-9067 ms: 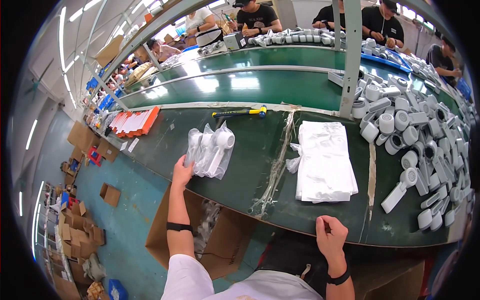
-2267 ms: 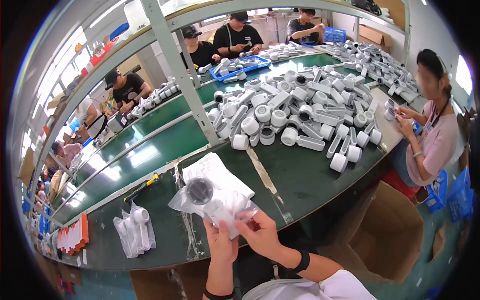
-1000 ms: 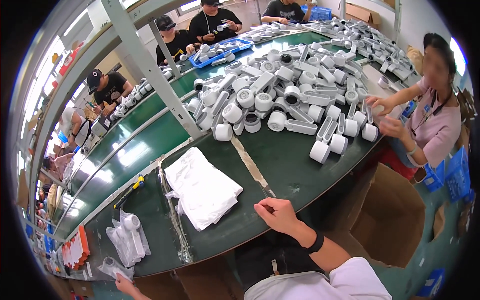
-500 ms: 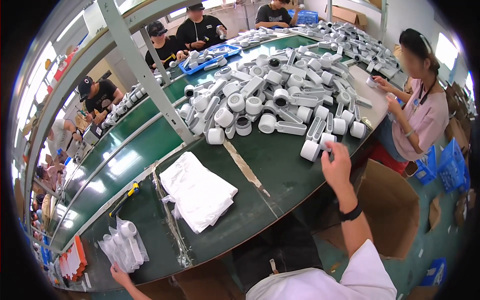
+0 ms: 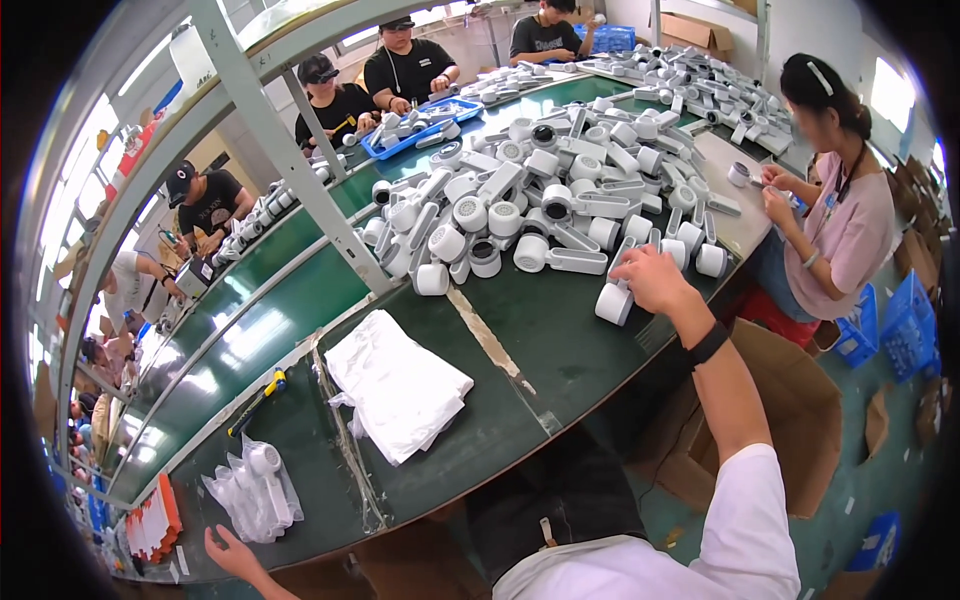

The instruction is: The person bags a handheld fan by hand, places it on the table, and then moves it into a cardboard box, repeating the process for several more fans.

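My right hand (image 5: 660,282) is at the near right edge of a big pile, its fingers curled round the handle of a white round-headed unit (image 5: 612,304). That unit's handle is mostly hidden beneath the fingers. The pile (image 5: 560,190) holds many similar white and grey units, each with a round head and a flat handle. At the lower left, my left hand (image 5: 232,553) is open, fingers apart, just off the table edge. Close to it lies another such unit in a clear plastic bag (image 5: 262,490).
A stack of white plastic bags (image 5: 395,385) lies mid-table. Left of it are a yellow-black tool (image 5: 257,402) and an orange box (image 5: 155,520). A metal frame post (image 5: 290,150) rises ahead. A cardboard box (image 5: 790,420) stands at my right, beside a seated co-worker (image 5: 840,200).
My right hand has moved left onto the unit at the pile's edge and curled its fingers over it. My left hand has drawn slightly away from the bagged unit.
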The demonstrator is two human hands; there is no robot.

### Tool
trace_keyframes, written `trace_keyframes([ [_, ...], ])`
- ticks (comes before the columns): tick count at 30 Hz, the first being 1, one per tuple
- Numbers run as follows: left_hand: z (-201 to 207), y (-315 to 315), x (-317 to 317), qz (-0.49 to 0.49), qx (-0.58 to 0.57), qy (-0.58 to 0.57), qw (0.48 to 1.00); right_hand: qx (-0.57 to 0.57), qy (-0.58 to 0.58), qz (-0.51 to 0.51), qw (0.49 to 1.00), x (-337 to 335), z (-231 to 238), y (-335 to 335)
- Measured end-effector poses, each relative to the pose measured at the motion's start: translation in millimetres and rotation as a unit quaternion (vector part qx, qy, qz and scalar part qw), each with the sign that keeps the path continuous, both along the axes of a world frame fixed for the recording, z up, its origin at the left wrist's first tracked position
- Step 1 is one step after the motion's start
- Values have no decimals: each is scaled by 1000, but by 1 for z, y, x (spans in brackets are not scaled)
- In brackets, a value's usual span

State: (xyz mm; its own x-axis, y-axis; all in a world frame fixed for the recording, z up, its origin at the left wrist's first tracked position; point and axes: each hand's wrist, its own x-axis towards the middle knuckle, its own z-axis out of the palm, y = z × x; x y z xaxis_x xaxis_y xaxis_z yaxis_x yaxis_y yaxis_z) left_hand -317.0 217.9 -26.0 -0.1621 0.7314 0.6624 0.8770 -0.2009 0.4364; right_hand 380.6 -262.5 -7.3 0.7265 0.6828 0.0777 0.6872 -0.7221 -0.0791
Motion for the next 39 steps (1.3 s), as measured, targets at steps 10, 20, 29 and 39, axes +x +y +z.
trace_keyframes([
  [10,50,-139,191,-417,-13,-115,902,46,-77,96,991,-12,-5,11],
  [20,12,-182,324,-555,-100,178,806,382,194,107,897,-110,16,39],
  [29,22,-183,336,-570,-155,13,807,586,581,59,561,-193,-24,59],
  [39,23,-223,342,-591,-285,-197,729,597,560,6,574,-257,-21,107],
])
